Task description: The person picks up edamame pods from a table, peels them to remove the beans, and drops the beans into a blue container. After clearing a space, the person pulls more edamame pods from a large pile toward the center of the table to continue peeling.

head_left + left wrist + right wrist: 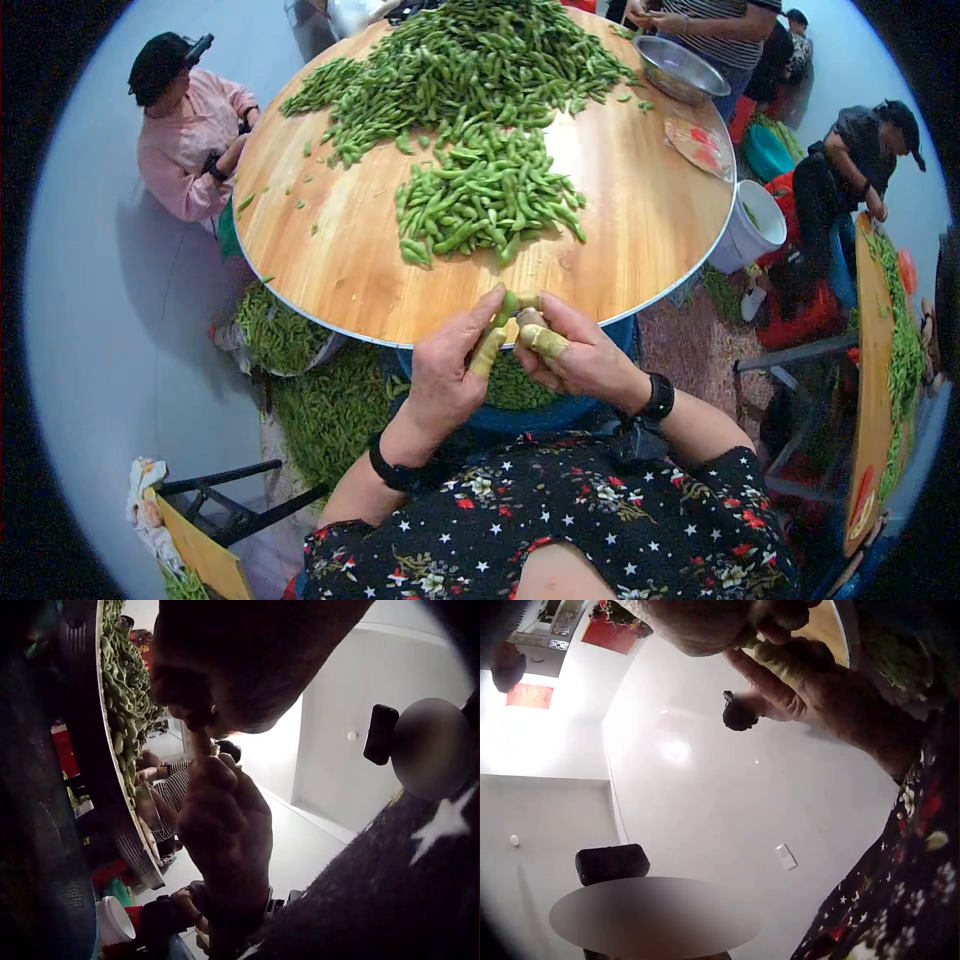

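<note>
In the head view, a green soybean pod (508,308) is held between both hands, just over the near edge of the round wooden table (330,285). My left hand (447,363) pinches it between thumb and forefinger. From the other side, my right hand (590,358) has its curled thumb and forefinger at the pod's right edge. Yellowish wraps cover both thumbs and the right forefinger. A small pile of pods (480,200) lies ahead of the hands. Both wrist views show the fingertips meeting, but dark and partly hidden.
A large heap of pods (470,70) covers the table's far side. A metal bowl (690,72) sits at the right rim, with a white bucket (762,222) below. Pods fill a sack (280,330) at lower left. Other people stand or sit around.
</note>
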The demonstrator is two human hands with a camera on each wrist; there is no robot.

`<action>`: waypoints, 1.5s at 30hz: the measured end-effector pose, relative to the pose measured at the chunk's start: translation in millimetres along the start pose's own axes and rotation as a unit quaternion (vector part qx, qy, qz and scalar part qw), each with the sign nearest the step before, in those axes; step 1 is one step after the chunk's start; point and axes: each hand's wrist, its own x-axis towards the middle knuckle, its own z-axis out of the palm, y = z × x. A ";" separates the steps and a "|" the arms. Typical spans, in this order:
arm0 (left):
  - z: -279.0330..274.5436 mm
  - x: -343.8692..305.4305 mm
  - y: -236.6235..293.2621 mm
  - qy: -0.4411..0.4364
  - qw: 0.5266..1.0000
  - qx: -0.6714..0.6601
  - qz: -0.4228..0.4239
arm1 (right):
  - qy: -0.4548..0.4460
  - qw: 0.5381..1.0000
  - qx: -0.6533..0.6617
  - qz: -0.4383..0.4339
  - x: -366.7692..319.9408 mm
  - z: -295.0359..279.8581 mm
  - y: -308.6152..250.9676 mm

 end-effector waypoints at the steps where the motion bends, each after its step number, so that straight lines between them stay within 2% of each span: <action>1: 1.5 2.1 0.7 -0.007 1.000 0.010 0.006 | -0.004 1.000 0.011 0.005 -2.0 -2.4 -0.6; 5: 7.0 9.0 3.4 -0.032 0.999 -0.021 -0.014 | 0.002 1.000 0.020 0.004 -7.9 -6.7 -2.2; 7: 9.1 12.0 4.6 -0.031 0.998 0.027 0.044 | 0.006 1.000 0.013 -0.022 -9.4 -8.7 -1.1; 8: 8.5 12.0 4.9 -0.036 0.998 0.025 0.045 | 0.006 0.999 0.003 -0.046 -10.7 -9.9 -0.3; 10: 5.9 10.1 4.8 -0.069 0.962 0.179 0.194 | -0.002 0.997 -0.015 -0.075 -10.1 -16.1 12.9; 12: 9.1 9.3 1.6 -0.053 0.960 0.159 0.223 | -0.015 0.994 -0.035 -0.103 -10.7 -16.8 14.4; 13: 9.0 5.2 2.1 -0.081 0.996 -0.032 -0.002 | -0.014 0.998 0.053 -0.019 -11.1 -14.9 7.4; 14: 8.7 3.3 2.0 -0.102 0.944 -0.219 -0.226 | -0.013 0.988 0.140 0.065 -10.8 -14.3 3.0; 15: 7.7 7.0 -1.8 -0.123 0.893 -0.326 -0.285 | -0.011 0.988 0.142 0.063 -9.0 -15.3 4.8; 16: 8.6 7.0 -7.5 -0.124 0.893 -0.325 -0.286 | -0.028 0.972 0.219 0.080 -6.2 -17.2 9.3; 17: 10.2 5.8 -14.8 -0.120 0.850 -0.402 -0.317 | -0.045 0.950 0.295 0.096 -3.7 -18.6 14.0; 18: 10.9 4.4 -20.4 -0.116 0.800 -0.476 -0.346 | -0.042 0.949 0.297 0.096 -2.4 -20.3 18.1; 20: 12.2 -0.6 -26.5 -0.124 0.810 -0.454 -0.350 | -0.086 0.939 0.315 0.108 -2.6 -25.4 23.6; 21: 12.3 -2.7 -27.9 -0.130 0.820 -0.431 -0.353 | -0.084 0.939 0.316 0.108 -4.2 -25.0 24.7; 22: 13.5 -1.8 -27.7 -0.131 0.819 -0.432 -0.354 | -0.045 0.951 0.282 0.119 -5.6 -23.7 25.7; 23: 16.3 0.6 -26.4 -0.098 0.971 -0.179 -0.120 | -0.007 0.960 0.247 0.131 -6.1 -22.5 26.2; 24: 19.2 2.5 -24.7 -0.050 0.985 0.100 0.131 | -0.007 0.960 0.246 0.132 -6.5 -20.5 23.9; 26: 18.7 5.7 -13.8 -0.042 0.980 0.142 0.136 | 0.018 0.992 0.089 0.091 -8.0 -13.5 16.0; 29: 22.0 5.9 -14.7 -0.022 0.974 0.164 0.156 | 0.019 0.992 0.090 0.083 -6.7 -7.4 13.9; 31: 26.3 1.7 -19.8 -0.022 0.996 0.089 0.020 | 0.026 0.994 0.071 0.083 -6.4 -7.3 15.9; 32: 27.5 2.1 -20.0 -0.022 0.996 0.089 0.020 | 0.034 0.995 0.052 0.083 -5.9 -7.5 17.9; 33: 29.0 2.5 -20.3 -0.022 0.993 -0.054 -0.103 | 0.033 0.995 0.053 0.084 -4.3 -8.5 24.6; 34: 29.8 2.3 -20.8 -0.021 0.955 -0.196 -0.223 | 0.056 0.998 -0.036 0.012 -2.2 -9.8 34.7; 35: 26.1 3.8 -20.3 -0.026 0.915 -0.282 -0.287 | 0.078 0.987 -0.124 -0.061 -1.1 -10.8 39.3; 36: 26.7 4.9 -22.3 -0.026 0.915 -0.282 -0.288 | 0.078 0.987 -0.125 -0.060 -1.2 -13.4 38.1; 38: 28.2 4.8 -27.6 -0.038 0.952 -0.206 -0.225 | 0.093 0.958 -0.255 -0.097 0.0 -20.9 34.7; 39: 26.1 6.1 -25.4 -0.037 0.952 -0.205 -0.224 | 0.092 0.958 -0.255 -0.097 -0.9 -19.4 25.7; 41: 22.5 9.1 -16.0 -0.075 0.993 0.000 -0.088 | 0.169 0.928 -0.319 -0.095 -7.3 -15.5 3.1; 42: 22.6 9.5 -13.4 -0.078 0.993 0.000 -0.090 | 0.171 0.928 -0.317 -0.093 -4.3 -19.2 6.9; 44: 21.2 9.5 -8.0 -0.110 0.988 0.094 0.055 | 0.158 0.884 -0.368 -0.242 5.0 -26.6 17.7; 45: 16.1 8.9 -0.7 -0.153 0.984 0.086 0.028 | 0.121 0.881 -0.414 -0.194 2.6 -28.7 11.9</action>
